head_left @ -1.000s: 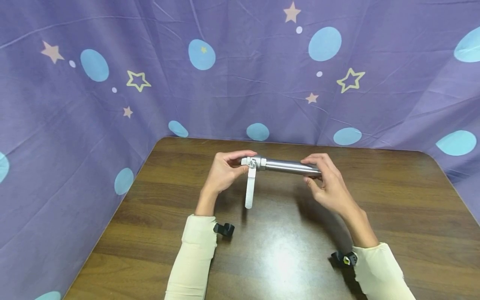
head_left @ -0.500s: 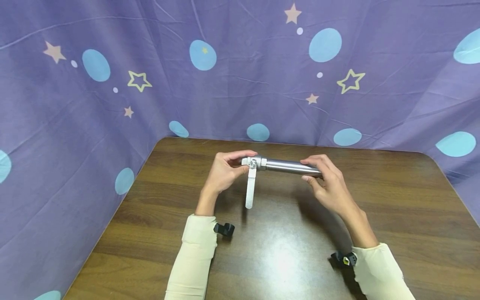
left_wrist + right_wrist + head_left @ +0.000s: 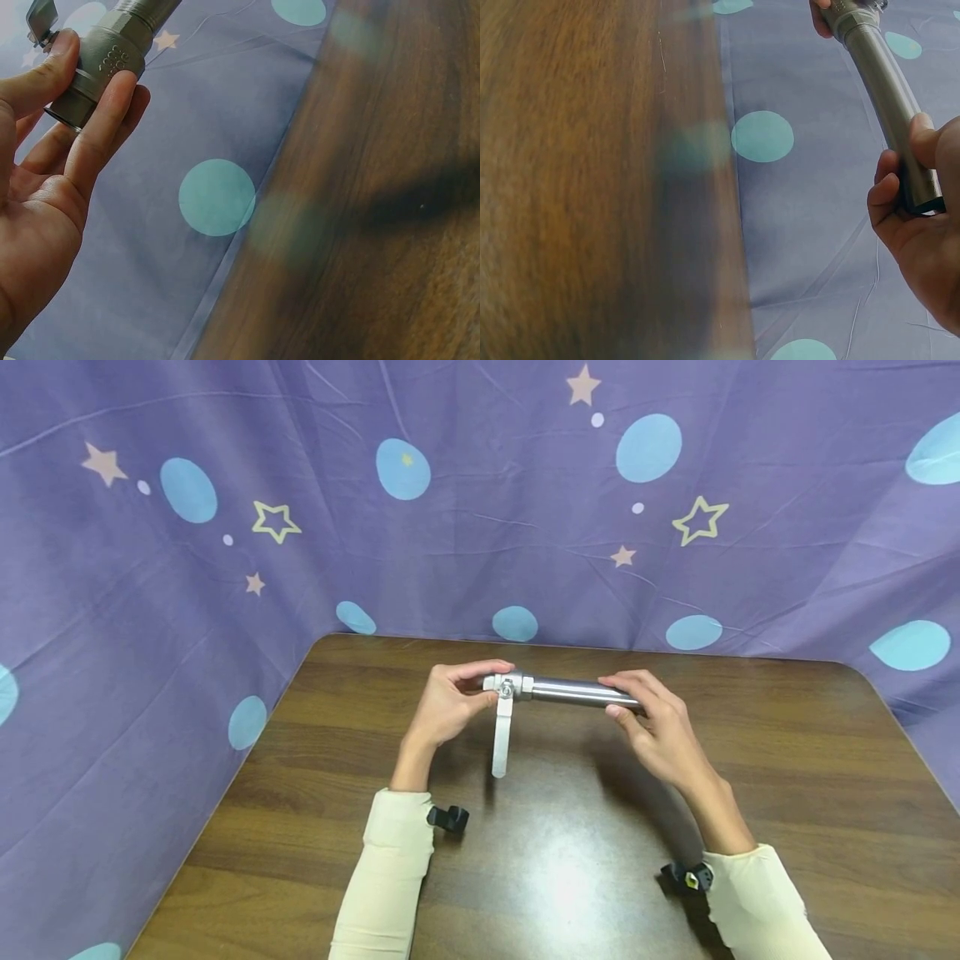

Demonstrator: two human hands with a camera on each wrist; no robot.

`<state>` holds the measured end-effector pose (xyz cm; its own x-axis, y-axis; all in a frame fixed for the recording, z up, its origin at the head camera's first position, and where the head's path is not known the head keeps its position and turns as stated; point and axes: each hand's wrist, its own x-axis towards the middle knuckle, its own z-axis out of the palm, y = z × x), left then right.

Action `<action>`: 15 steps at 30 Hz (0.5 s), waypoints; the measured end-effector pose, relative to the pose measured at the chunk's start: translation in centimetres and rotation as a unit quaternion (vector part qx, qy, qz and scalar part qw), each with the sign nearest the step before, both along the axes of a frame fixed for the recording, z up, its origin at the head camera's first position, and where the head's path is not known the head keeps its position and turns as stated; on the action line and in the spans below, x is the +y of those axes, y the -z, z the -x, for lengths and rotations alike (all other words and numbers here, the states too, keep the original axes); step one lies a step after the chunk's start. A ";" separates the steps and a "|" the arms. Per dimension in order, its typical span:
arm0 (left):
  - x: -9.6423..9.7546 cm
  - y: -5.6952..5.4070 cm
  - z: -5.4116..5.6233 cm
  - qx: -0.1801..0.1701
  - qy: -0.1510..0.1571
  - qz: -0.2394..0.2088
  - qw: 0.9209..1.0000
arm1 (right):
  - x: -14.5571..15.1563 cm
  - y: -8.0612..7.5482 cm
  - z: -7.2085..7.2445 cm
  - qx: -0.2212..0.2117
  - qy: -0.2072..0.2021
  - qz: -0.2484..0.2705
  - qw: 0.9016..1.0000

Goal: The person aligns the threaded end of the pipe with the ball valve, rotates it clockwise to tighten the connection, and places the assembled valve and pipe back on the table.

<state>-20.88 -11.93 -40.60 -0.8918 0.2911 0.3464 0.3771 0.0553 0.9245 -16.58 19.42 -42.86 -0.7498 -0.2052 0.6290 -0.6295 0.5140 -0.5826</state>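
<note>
Your left-hand grip (image 3: 442, 710) pinches the steel ball valve (image 3: 515, 685) at its outer end, thumb on the near side and fingers on the far side. Raised markings (image 3: 114, 58) stand on the valve body between thumb and fingers in the left wrist view; they are too small to read reliably. The lever handle (image 3: 501, 743) projects toward you, roughly square to the line of the pipe, with its tip clear of both hands.

A smooth metal pipe (image 3: 570, 692) extends from the valve toward your right side, meeting it at a hexagonal collar (image 3: 527, 686). Whether that joint is fully tightened, you cannot confirm from these views. Your right-hand grip (image 3: 663, 731) pinches the pipe near its far end, thumb opposed to curled fingers; the dark end face (image 3: 928, 205) shows just past them in the right wrist view.

Valve and pipe are suspended above the wood-grain bench (image 3: 300, 793), toward its far edge, nearly level and dipping slightly to your right. Shadows fall on the surface beneath your hands. Your pale sleeves (image 3: 386, 868) each carry a black wrist mount (image 3: 448, 819). Behind the bench hangs a purple drape (image 3: 480, 560) printed with stars and blue spots.
</note>
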 end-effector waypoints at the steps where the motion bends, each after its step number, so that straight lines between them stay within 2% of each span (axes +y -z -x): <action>1: 0.0 0.0 0.0 -0.001 0.000 0.000 1.000 | 0.0 0.0 0.0 0.000 0.001 -0.001 1.000; 15: 0.1 0.0 -0.1 0.006 0.002 0.003 1.000 | 0.2 0.0 0.1 -0.006 0.011 -0.022 1.000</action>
